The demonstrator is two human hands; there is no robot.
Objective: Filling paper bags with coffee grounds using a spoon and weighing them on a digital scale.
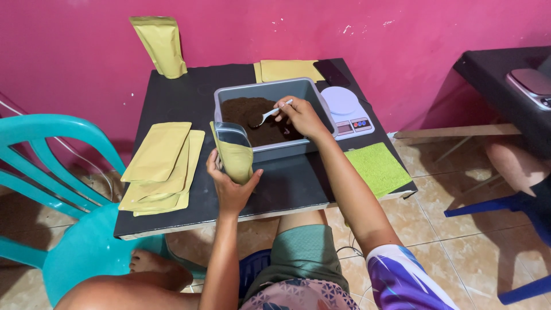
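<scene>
In front of you is a small black worktop (287,183). On it lie a grey tub (267,92) of dark powder, a white scale (347,112), a green cloth (377,168) — and flat yellow pouches (160,166), one standing pouch (160,46) at the back.

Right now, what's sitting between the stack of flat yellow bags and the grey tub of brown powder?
In the head view, the open pouch held by the left hand stands between the stack of flat pouches and the grey tub; the black table shows around it.
</scene>
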